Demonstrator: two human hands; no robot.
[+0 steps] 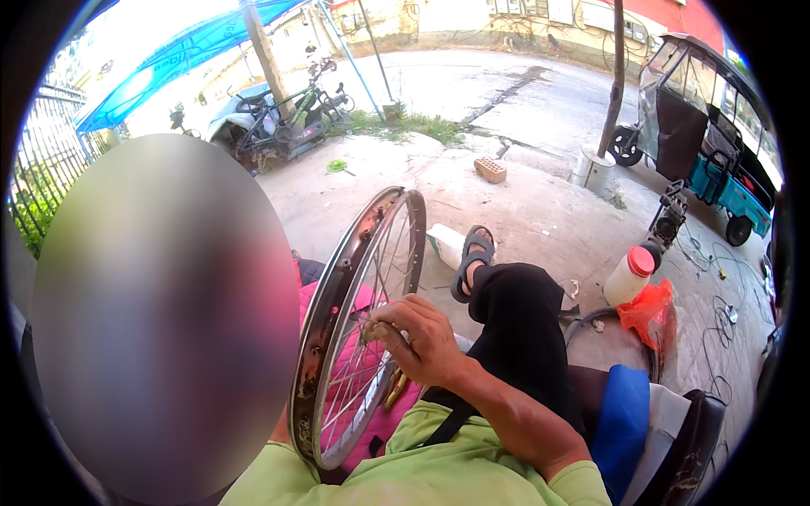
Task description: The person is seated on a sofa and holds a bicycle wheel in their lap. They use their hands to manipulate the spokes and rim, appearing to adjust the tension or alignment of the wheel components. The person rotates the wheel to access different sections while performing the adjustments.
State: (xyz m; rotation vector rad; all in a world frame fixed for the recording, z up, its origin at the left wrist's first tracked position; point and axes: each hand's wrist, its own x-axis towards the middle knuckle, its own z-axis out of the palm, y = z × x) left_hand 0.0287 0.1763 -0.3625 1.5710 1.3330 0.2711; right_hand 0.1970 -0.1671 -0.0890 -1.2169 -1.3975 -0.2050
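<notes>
head: hand (pixel 426 341) holds wheel (pixel 327 312); canopy (pixel 190 57) lettered

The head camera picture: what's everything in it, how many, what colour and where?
Spoked wheel: one, brown and silver, centre
Quilted cloth: one, pink, behind the wheel
Sandal: one, grey, centre
Boxy thing: one, white, beside the sandal
Jar: one, whitish with red lid, right
Plastic bag: one, red, beside the jar
Brick: one, orange-brown, upper centre
Three-wheeler: one, teal and black, upper right
Bikes: count unclear, dark and green, upper left
Canopy: one, blue, upper left
Fence: one, dark, far left
Cables: several, black, right
Cloth-like piece: one, blue, lower right
Blurred patch: one, grey, left, hiding what's there
Shirt: one, lime green, bottom
Leg: one, black-trousered, right of wheel
Right hand: one, bare, at the wheel's hub
Left hand: not in view
</notes>
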